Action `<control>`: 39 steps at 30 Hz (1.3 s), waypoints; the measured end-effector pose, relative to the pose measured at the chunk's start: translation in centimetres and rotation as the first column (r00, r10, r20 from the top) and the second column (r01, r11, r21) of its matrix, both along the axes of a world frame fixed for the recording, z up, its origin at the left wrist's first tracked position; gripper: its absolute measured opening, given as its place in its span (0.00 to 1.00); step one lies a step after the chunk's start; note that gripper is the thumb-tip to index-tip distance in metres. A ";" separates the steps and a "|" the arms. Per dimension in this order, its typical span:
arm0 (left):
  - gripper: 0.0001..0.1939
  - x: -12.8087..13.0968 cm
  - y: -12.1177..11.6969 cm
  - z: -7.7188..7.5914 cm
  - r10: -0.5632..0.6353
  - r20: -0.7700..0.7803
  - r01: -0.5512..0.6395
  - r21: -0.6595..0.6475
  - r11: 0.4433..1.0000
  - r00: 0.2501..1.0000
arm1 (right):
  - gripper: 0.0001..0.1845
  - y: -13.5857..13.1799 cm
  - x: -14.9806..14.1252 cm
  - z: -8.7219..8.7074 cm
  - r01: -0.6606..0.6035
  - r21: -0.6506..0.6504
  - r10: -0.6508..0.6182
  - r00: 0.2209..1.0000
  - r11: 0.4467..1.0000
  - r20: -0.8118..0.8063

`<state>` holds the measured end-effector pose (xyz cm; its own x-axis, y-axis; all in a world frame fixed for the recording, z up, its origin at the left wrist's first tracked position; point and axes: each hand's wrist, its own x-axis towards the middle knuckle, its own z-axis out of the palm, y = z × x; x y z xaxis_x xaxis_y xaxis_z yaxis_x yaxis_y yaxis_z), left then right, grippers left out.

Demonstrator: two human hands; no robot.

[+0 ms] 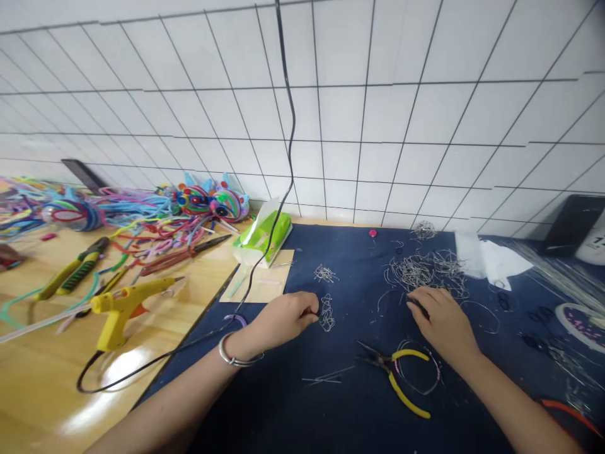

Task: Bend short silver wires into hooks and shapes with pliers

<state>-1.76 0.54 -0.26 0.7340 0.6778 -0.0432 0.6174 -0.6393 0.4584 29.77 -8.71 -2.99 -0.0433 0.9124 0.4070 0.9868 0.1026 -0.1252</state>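
Observation:
My left hand (pixel 289 320), wearing a silver bangle (pixel 225 350), is closed with its fingertips beside a small heap of bent wire pieces (pixel 326 314). Whatever it may hold is hidden. Just beyond lies another little heap of wire pieces (pixel 325 273). My right hand (pixel 442 323) has thumb and fingers drawn together at the near edge of a larger tangle of bent wires (pixel 428 272); I cannot make out anything between them. Between my forearms rest yellow-handled pliers (pixel 394 372), lying open over a thin ring with pink beads (pixel 437 372).
Straight wires (pixel 326 378) lie on the dark blue cloth (pixel 283 403). A black cable (pixel 289 126) hangs down past a green tissue pack (pixel 269 236). At left are a yellow glue gun (pixel 120 309), green-handled pliers (pixel 78 268) and colourful pipe cleaners (pixel 137 208). A beaded dish (pixel 583 325) sits right.

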 end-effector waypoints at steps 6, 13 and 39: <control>0.20 -0.1 -0.3 0.2 -0.028 0.031 0.028 -0.018 0.999 0.999 | 0.18 0.2 0.2 -0.7 -0.077 -0.042 0.077 0.997 0.996 0.012; 0.16 0.9 -0.2 -1.3 -0.030 0.046 0.025 0.092 0.995 0.999 | 0.17 0.3 0.5 -0.9 -0.063 -0.109 0.073 0.993 0.992 0.089; 0.08 -2.3 -0.1 3.6 -0.189 -0.065 0.188 -0.023 0.982 0.980 | 0.07 -3.1 -3.8 2.3 -0.287 -0.496 0.340 0.940 0.820 0.017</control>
<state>-4.09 0.42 3.35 0.8438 0.5261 -0.1062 0.5156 -0.7399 0.4320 25.92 -11.76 -0.69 -0.3767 0.9209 -0.1001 0.9214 0.3615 -0.1424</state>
